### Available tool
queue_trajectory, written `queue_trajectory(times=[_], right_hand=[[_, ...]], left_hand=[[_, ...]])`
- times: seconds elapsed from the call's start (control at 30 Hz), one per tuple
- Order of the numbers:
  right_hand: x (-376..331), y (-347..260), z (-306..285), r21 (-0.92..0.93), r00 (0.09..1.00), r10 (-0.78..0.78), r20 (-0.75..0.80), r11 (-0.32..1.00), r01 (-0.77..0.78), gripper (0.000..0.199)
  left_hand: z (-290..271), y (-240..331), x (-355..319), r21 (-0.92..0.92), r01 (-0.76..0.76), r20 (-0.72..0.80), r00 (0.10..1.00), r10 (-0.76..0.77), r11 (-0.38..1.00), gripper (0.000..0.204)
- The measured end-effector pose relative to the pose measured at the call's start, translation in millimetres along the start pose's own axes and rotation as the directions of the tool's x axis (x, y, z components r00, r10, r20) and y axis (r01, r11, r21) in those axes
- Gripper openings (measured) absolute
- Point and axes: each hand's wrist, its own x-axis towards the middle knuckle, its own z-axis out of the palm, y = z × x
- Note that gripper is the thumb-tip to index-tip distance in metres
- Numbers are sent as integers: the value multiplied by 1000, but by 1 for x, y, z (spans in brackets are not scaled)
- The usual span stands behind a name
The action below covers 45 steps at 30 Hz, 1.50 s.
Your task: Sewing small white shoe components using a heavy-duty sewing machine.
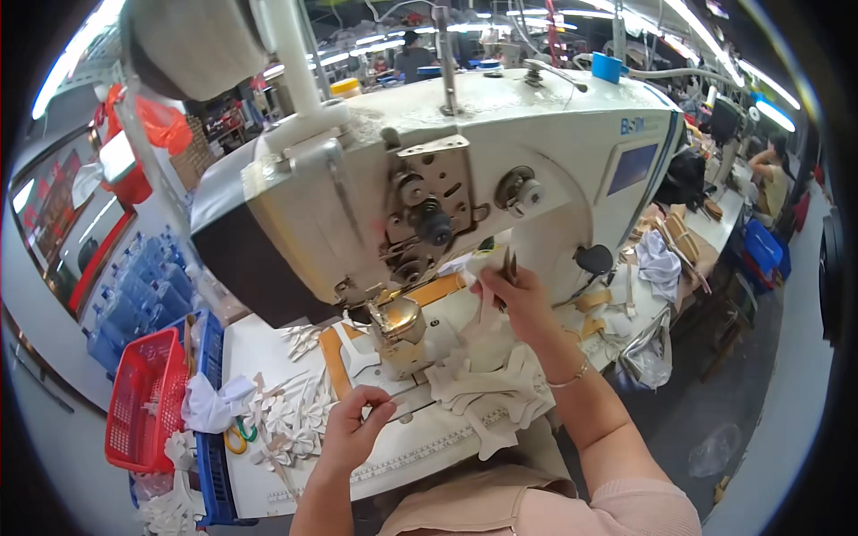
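While the right hand (pixel 514 290) pinches small snips (pixel 508 266) and white cloth (pixel 478 375), the left hand (pixel 353 424), half curled, holds one piece; many cut pieces (pixel 286 415) wait unsewn.

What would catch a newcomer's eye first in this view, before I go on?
The big white sewing machine fills the upper middle, its brass-coloured post below the needle area. The right hand is raised beside it, gripping small snips and pale fabric, while the left hand rests on the white table near a heap of cut cream pieces. At far left a red basket stands out.
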Motion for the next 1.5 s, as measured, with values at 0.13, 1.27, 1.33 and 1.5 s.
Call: queue_trajectory(times=[0.13,1.27,1.33,1.5], right_hand=[[-31,-5,15,-115,960,119,252,989,-93,22],[-76,1,50,-388,830,154,535,918,79,13],[-79,22,58,-365,835,324,445,917,-161,14],[-80,25,64,-52,779,404,478,899,-434,19]], left_hand=[[5,10,12,-73,-39,17,999,41,997,11],[24,-5,-10,-201,75,-103,990,-97,977,10],[30,0,-8,-101,-39,-84,996,30,994,11],[-1,7,-8,-232,195,-35,977,-209,953,14]])
